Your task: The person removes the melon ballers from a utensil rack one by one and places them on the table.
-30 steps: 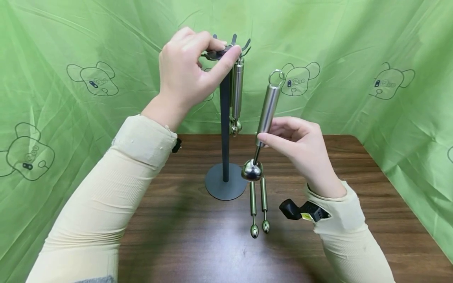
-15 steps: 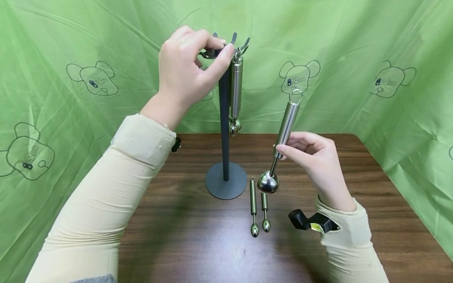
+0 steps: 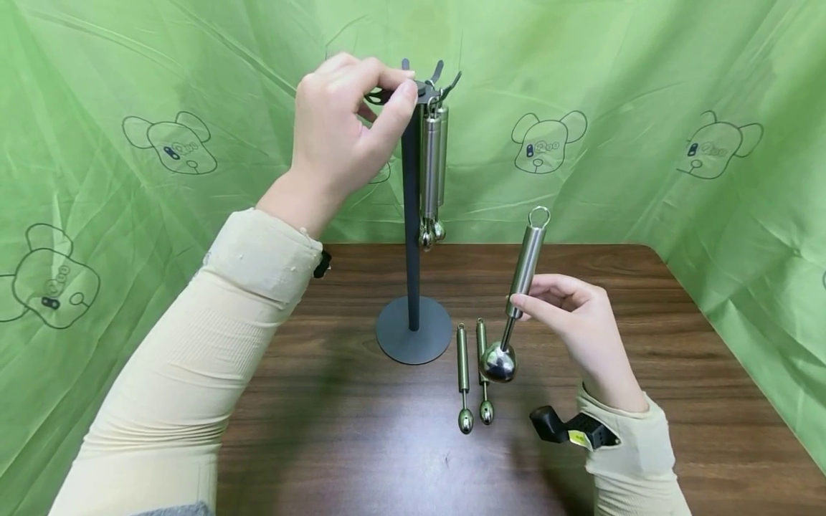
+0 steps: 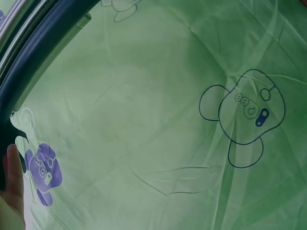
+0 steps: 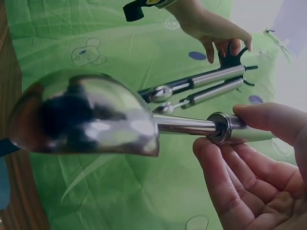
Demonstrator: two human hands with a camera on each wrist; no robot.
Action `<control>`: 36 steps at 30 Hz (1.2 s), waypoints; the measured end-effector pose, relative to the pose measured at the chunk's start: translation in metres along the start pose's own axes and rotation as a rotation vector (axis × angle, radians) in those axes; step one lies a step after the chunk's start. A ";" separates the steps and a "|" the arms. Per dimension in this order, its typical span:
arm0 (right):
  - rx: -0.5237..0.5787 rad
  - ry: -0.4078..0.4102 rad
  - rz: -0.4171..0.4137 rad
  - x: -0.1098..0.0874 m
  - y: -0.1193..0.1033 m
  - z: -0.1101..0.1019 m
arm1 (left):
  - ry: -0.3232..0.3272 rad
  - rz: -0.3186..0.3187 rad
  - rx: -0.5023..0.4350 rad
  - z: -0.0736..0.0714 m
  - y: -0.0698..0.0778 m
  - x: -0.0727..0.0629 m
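My right hand (image 3: 574,315) pinches a large steel melon baller (image 3: 528,261) low on its handle, between thumb and fingers. Its ring points up and its round bowl (image 5: 91,115) hangs lowest, overlapping one of the small melon ballers on the table in the head view. At the top of a dark grey hanging stand (image 3: 411,229), my left hand (image 3: 345,118) grips the hooked head with thumb and fingers. Steel melon ballers (image 3: 432,165) hang by their rings from hooks on its right side. Two small melon ballers (image 3: 462,358) lie side by side on the table.
The stand's round base (image 3: 413,340) rests on a brown wood-grain table (image 3: 335,430). Green cloth (image 3: 613,86) with printed bear heads walls the back and both sides. A black wrist camera (image 3: 574,428) sits on the right sleeve.
My right hand has lowered the large melon baller and carried it rightward, away from the stand. The stand's head has turned a little under my left hand, shifting the hanging melon ballers.
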State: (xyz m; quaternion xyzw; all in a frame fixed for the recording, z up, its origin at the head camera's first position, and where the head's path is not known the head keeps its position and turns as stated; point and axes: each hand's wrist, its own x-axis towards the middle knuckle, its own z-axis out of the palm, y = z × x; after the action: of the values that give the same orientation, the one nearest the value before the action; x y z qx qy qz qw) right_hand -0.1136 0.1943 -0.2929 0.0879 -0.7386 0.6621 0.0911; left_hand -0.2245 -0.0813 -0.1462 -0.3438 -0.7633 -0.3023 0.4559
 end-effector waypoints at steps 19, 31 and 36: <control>-0.019 -0.007 0.160 -0.010 0.054 -0.021 | -0.012 0.016 -0.028 -0.001 -0.002 0.000; -0.099 -0.089 0.271 -0.015 0.083 -0.033 | -0.005 0.001 -0.044 0.001 -0.003 0.000; -0.107 -0.128 0.334 -0.014 0.096 -0.035 | -0.001 -0.010 -0.043 0.002 -0.003 0.000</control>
State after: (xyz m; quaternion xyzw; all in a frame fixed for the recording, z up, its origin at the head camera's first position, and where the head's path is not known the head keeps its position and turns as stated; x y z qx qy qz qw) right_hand -0.1237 0.2397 -0.3853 0.0010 -0.7814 0.6209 -0.0630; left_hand -0.2277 -0.0817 -0.1473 -0.3501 -0.7585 -0.3207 0.4463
